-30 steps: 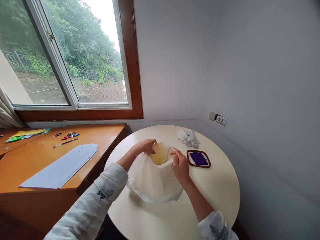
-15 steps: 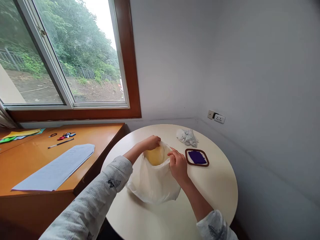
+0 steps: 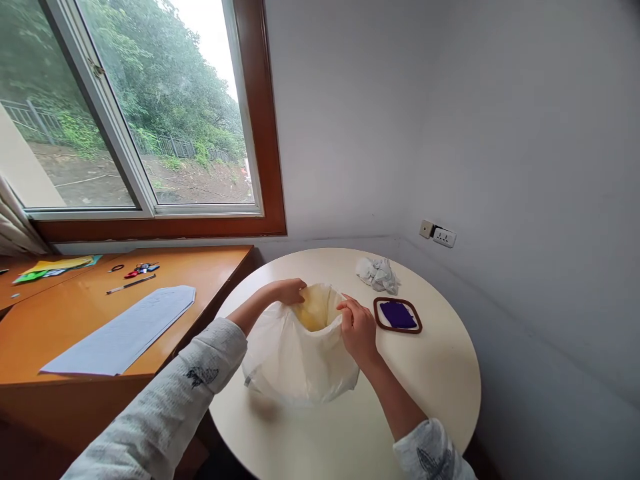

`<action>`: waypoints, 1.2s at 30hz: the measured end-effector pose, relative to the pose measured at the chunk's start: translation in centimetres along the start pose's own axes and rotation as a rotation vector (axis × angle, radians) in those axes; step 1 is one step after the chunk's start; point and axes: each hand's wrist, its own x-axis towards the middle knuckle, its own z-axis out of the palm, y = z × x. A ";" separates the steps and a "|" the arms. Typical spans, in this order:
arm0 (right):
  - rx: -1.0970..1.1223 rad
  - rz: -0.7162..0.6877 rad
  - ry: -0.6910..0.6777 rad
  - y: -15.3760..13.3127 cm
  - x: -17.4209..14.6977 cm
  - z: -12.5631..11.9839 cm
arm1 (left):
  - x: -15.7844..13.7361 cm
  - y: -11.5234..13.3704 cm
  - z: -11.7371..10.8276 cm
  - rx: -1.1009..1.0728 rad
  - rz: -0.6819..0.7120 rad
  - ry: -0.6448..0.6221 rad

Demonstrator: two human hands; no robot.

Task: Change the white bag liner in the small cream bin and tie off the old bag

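Plainly, both hands grip the bag: the left hand [image 3: 290, 291] pinches the rim at ten o'clock on the mouth, and the right hand [image 3: 359, 327] has curled fingers closed over it at three. Their spacing probably serves to spread the mouth, since such thin film would likely sag shut otherwise. The bag [image 3: 300, 367] is at the middle of the round table [image 3: 430, 380], with a shadow under its seven o'clock corner, so that part seems raised. Yellow shows inside; contents or lining, I cannot tell. From the bag, a brown-rimmed tray [image 3: 419, 327] bearing purple cloth [image 3: 399, 315] lies at two o'clock, a crumpled wad [image 3: 379, 275] at one, both perhaps set aside for elbow room. At nine, papers [image 3: 125, 330] lie on the desk [image 3: 220, 273].
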 end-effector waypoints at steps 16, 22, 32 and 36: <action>0.898 0.307 -0.248 1.8 -1.5 1.3 | -6.5 -1.5 9.7 -1.239 0.462 0.331; 1.085 0.316 -0.505 3.7 -2.2 1.9 | -5.6 -1.6 11.2 -1.275 0.536 0.164; 0.942 0.259 -0.742 4.8 -0.9 -1.6 | -6.4 -5.9 8.0 -0.771 0.437 0.218; 0.791 0.295 -0.689 5.4 1.0 -4.7 | -9.3 -4.8 5.5 -0.529 0.314 0.601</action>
